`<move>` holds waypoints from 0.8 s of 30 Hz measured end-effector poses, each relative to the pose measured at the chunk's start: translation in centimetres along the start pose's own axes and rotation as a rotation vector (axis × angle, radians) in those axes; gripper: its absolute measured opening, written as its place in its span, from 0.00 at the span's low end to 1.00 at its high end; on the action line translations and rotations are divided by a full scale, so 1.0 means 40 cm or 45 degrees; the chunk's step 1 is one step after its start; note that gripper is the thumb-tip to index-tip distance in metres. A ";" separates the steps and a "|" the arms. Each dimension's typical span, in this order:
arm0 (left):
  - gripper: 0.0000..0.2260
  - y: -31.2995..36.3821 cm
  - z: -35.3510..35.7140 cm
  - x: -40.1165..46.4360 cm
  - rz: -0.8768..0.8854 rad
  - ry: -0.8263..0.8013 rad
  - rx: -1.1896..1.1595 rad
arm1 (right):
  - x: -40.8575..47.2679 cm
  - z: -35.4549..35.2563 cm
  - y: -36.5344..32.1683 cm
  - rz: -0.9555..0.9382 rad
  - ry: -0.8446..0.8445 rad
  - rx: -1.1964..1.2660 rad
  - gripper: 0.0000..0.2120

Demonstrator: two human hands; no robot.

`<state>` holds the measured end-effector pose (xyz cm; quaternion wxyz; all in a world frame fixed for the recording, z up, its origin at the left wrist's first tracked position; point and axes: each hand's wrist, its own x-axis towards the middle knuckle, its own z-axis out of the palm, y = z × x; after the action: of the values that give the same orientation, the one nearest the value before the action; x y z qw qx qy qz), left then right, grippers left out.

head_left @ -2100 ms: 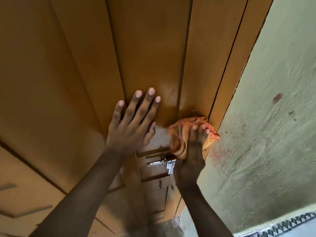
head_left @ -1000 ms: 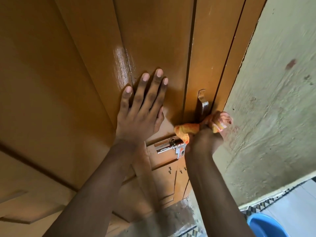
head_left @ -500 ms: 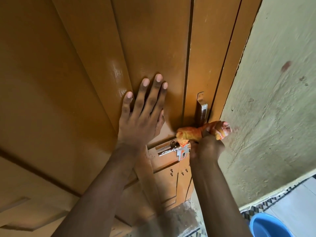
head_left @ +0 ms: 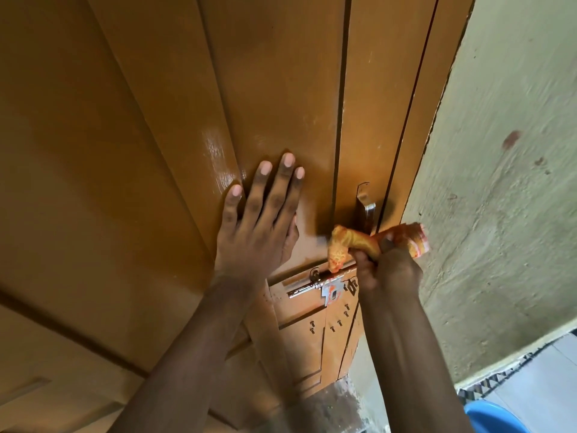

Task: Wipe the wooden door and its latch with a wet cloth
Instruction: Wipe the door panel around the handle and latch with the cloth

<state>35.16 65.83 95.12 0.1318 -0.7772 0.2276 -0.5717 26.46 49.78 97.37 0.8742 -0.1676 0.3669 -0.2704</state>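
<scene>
The brown wooden door [head_left: 274, 76] fills most of the view, with wet shiny streaks near my fingers. My left hand [head_left: 259, 223] lies flat on a door panel, fingers spread. My right hand [head_left: 387, 270] is closed around a twisted orange and yellow cloth [head_left: 352, 242], held against the door's right edge just below the metal pull handle [head_left: 367, 207]. One end of the cloth hangs down onto the silver sliding latch [head_left: 324, 287]; the other end sticks out toward the wall.
A rough pale green wall [head_left: 505, 195] borders the door on the right. A blue bucket rim [head_left: 493, 417] shows at the bottom right on a light tiled floor with a patterned border [head_left: 487, 379].
My right hand went from rubbing the bunched cloth on the panel to gripping it twisted below the pull handle, over the latch. My left hand stays flat on the door.
</scene>
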 end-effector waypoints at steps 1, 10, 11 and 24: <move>0.31 -0.003 0.001 0.003 0.016 0.006 -0.006 | -0.008 0.002 -0.014 0.010 -0.057 0.008 0.12; 0.32 -0.002 0.006 0.001 0.017 0.001 -0.024 | -0.019 0.001 -0.026 -0.050 0.027 -0.177 0.22; 0.32 -0.003 0.003 0.002 0.017 -0.011 -0.027 | -0.021 0.005 -0.033 -0.045 0.014 -0.189 0.22; 0.32 -0.005 -0.003 0.004 -0.009 -0.010 -0.066 | -0.027 0.001 -0.039 -0.058 0.019 -0.281 0.16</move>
<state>35.11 65.94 95.37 0.1104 -0.7835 0.2389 -0.5630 25.34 49.19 98.75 0.8414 -0.2690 0.3969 -0.2493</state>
